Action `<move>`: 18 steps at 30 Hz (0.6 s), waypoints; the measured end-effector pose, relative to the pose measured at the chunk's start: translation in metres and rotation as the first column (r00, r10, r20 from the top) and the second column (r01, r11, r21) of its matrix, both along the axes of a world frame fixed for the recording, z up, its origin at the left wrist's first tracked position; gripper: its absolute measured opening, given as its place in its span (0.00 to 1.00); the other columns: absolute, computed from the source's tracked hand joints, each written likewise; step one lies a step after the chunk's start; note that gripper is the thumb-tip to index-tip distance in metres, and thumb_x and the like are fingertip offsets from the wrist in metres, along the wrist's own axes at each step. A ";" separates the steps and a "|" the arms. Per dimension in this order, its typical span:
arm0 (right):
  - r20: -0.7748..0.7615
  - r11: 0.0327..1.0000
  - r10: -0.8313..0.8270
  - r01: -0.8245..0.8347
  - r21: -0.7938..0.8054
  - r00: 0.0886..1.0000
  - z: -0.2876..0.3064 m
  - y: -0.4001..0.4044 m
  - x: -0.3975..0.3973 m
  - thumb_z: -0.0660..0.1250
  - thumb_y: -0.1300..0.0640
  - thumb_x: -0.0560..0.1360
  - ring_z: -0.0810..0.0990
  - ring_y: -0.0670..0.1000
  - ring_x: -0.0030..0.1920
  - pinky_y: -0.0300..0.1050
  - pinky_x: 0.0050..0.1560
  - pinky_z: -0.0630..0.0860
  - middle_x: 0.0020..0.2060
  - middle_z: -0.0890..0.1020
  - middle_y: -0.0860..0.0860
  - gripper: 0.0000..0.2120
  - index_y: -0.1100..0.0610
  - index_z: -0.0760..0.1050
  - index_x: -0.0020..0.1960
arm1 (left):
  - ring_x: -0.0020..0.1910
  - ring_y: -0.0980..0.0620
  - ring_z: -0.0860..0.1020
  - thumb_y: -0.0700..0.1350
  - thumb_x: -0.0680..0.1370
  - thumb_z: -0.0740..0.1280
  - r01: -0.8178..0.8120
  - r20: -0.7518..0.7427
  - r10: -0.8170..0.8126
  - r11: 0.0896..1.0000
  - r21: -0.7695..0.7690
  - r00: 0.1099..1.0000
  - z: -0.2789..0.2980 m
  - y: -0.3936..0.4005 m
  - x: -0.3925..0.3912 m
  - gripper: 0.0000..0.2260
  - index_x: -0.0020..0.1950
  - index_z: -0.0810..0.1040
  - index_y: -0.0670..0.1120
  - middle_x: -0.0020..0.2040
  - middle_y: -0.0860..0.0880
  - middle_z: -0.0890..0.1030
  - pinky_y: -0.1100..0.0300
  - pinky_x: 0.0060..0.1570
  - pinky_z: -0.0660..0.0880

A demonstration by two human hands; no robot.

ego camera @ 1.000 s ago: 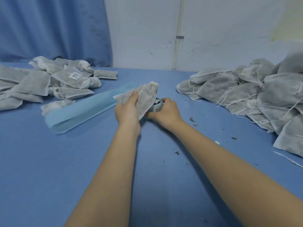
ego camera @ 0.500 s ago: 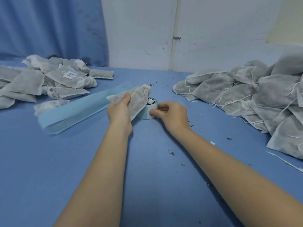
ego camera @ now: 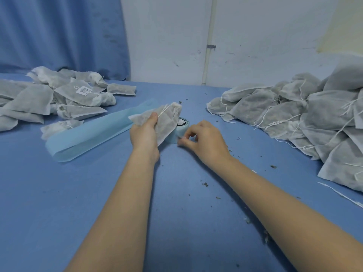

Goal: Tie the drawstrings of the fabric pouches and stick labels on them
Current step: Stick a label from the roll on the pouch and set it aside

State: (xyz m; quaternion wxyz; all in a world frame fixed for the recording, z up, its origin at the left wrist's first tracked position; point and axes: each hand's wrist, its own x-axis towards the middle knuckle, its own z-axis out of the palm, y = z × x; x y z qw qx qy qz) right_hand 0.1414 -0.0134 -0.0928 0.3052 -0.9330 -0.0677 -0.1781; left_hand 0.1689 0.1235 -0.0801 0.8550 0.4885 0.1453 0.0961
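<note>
My left hand (ego camera: 145, 134) grips a grey fabric pouch (ego camera: 167, 120) with a white drawstring, held just above the blue table at the centre. Right behind it stands a light blue label roll (ego camera: 181, 130), partly hidden by the pouch. My right hand (ego camera: 204, 140) is beside the roll, thumb and forefinger pinched at the roll's near edge, apparently on a label; the label itself is too small to make out. A long strip of light blue backing paper (ego camera: 94, 134) trails from the roll to the left.
A pile of grey pouches with loose drawstrings (ego camera: 306, 114) fills the right side. Labelled, tied pouches (ego camera: 64, 95) lie at the back left. Dark crumbs dot the blue table (ego camera: 78, 203). A white wall and blue curtain stand behind.
My right hand has let go of the roll's side and moved nearer to me, its fingers now pinching at the roll's near edge. My left hand keeps the pouch in about the same place.
</note>
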 end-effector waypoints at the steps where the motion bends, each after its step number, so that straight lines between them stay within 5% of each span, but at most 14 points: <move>1: -0.029 0.998 0.056 -0.057 -0.037 0.998 0.003 -0.002 -0.005 0.74 0.47 0.70 0.71 0.46 0.43 0.44 0.47 0.70 0.44 0.69 0.45 0.09 0.51 0.77 0.40 | 0.49 0.51 0.80 0.42 0.77 0.68 -0.002 0.008 0.002 1.000 0.012 1.000 0.000 -0.001 -0.001 0.12 0.58 0.77 0.40 0.53 0.46 0.81 0.57 0.56 0.76; 5: -0.141 0.965 0.201 -0.221 -0.143 0.969 0.017 -0.011 -0.029 0.75 0.45 0.68 0.72 0.48 0.48 0.50 0.55 0.73 0.50 0.68 0.46 0.11 0.51 0.78 0.43 | 0.51 0.51 0.80 0.43 0.77 0.68 -0.015 0.021 0.014 0.998 0.057 1.000 0.002 0.000 -0.005 0.13 0.60 0.77 0.39 0.55 0.46 0.81 0.59 0.54 0.76; 10: -0.046 0.972 0.235 -0.233 0.036 0.971 0.035 -0.030 -0.058 0.71 0.56 0.71 0.68 0.47 0.57 0.40 0.59 0.65 0.54 0.67 0.45 0.05 0.49 0.76 0.44 | 0.54 0.50 0.80 0.42 0.77 0.67 -0.100 0.189 0.066 0.979 0.177 0.980 0.016 -0.002 -0.022 0.13 0.60 0.76 0.39 0.55 0.45 0.81 0.61 0.53 0.76; 14: 0.078 0.973 0.205 -0.212 0.093 0.976 0.053 -0.038 -0.071 0.71 0.57 0.72 0.63 0.48 0.61 0.34 0.59 0.56 0.61 0.64 0.46 0.07 0.48 0.73 0.43 | 0.51 0.46 0.81 0.41 0.76 0.69 0.067 0.278 -0.191 0.914 0.400 0.941 0.023 -0.018 -0.043 0.11 0.57 0.78 0.39 0.53 0.43 0.82 0.56 0.53 0.77; 18: 0.158 0.969 0.184 -0.207 0.137 0.970 0.058 -0.045 -0.078 0.71 0.53 0.73 0.62 0.49 0.65 0.40 0.65 0.56 0.65 0.63 0.45 0.09 0.44 0.71 0.41 | 0.50 0.48 0.81 0.41 0.75 0.70 0.172 0.250 -0.358 0.818 0.549 0.900 0.022 -0.033 -0.059 0.10 0.56 0.78 0.41 0.51 0.45 0.83 0.55 0.53 0.76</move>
